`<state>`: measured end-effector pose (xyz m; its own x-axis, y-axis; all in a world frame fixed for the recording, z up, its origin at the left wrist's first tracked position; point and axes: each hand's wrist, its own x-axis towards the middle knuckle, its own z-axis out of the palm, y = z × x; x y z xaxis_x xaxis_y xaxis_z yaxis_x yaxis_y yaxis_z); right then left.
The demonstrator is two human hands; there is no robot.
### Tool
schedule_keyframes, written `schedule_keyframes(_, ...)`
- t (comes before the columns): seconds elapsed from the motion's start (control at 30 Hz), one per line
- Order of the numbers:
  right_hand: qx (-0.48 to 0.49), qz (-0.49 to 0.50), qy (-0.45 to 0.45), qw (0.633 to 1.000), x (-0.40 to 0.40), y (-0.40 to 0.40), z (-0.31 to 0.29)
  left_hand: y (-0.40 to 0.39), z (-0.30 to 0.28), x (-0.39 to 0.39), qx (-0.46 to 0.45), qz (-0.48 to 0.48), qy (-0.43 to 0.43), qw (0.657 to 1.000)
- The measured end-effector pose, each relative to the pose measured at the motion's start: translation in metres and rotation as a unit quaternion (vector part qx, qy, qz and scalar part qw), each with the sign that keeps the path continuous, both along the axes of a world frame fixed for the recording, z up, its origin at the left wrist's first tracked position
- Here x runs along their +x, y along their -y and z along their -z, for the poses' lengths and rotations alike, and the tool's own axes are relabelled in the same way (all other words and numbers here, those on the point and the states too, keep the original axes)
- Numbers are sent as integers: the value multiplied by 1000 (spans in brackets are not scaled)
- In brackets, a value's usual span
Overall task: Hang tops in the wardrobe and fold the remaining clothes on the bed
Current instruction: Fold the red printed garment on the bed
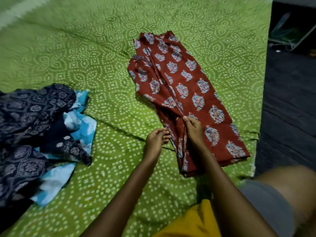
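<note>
A rust-red printed garment [181,93] lies lengthwise on the green bedspread [85,57], toward the right side of the bed, its far end pointing away and its near end close to the person. It carries pale blue motifs and is folded along its length, with a crease running down its middle.

The right hand [193,129] rests on the near half of this garment, its fingers curled and pinching a fold of cloth at the central crease. The left hand [156,138] is just left of it, at the garment's left edge, fingers bent inward with the tips touching the cloth edge; whether it actually grips the fabric cannot be told.

At the left of the bed, well apart from the red piece, is a loose heap of 2 unfolded items: a dark navy patterned cloth [29,117] lying over a light blue tie-dye cloth [82,127].

A yellow garment [193,223] shows at the near edge, by the person's body. Right of the bed, the dark floor [289,100] is visible.
</note>
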<state>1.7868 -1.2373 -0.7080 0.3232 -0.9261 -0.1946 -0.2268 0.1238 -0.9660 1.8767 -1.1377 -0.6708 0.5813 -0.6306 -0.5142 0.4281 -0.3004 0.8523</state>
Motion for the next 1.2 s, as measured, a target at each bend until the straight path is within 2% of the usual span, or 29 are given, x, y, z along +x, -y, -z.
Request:
schedule_keyframes(0.13,23,32,7,999,4,7,4,7,0,-2,57,48,37,997)
schedule_keyframes(0.23,5,73,-22,997,7,5,2,15,-2,-1,136,69,152,977)
schedule_keyframes(0.3,-63,34,-76,995,4,-3,-3,22,-5,-2,181,67,216,957)
schedule_keyframes(0.4,-171,-46,-195,965,1,-11,-1,34,-10,-5,149,18,142,978)
schedule_keyframes(0.43,-172,-45,-186,966,1,-9,3,36,-7,-6,137,-11,128,982)
schedule_keyframes(0.47,-138,-29,-141,980,-1,-5,3,39,-7,-8,139,-33,130,981)
schedule_keyframes(0.53,-22,12,-21,999,-6,5,-4,41,-4,-9,172,-45,136,975)
schedule_keyframes(0.63,75,22,72,994,-14,16,-13,48,-2,-9,221,3,117,968)
schedule_keyframes(0.73,139,8,106,985,-16,18,-13,53,-7,-7,271,99,192,938)
schedule_keyframes(0.77,147,4,112,983,-16,18,-11,56,-9,-8,247,88,178,949)
schedule_keyframes(0.8,149,-1,115,982,-16,17,-10,60,-12,-10,189,46,124,973)
schedule_keyframes(0.83,149,-5,122,981,-17,17,-9,65,-16,-10,116,-16,35,993)
schedule_keyframes(0.87,148,-10,125,981,-17,16,-9,70,-22,-8,52,-75,-66,994)
schedule_keyframes(0.9,145,-12,128,981,-17,16,-9,77,-23,-2,0,-123,-162,979)
schedule_keyframes(0.93,142,-13,126,982,-18,16,-9,84,-25,5,-31,-147,-236,960)
schedule_keyframes(0.97,141,-12,125,982,-18,15,-10,89,-27,15,-46,-152,-274,949)
schedule_keyframes(1.1,156,-4,114,981,-20,16,-10,103,-42,45,-33,-155,-285,945)
schedule_keyframes(1.13,157,-4,109,982,-20,16,-9,105,-44,51,-28,-168,-270,948)
schedule_keyframes(1.2,158,-3,94,983,-20,16,-9,110,-36,65,-36,-209,-188,959)
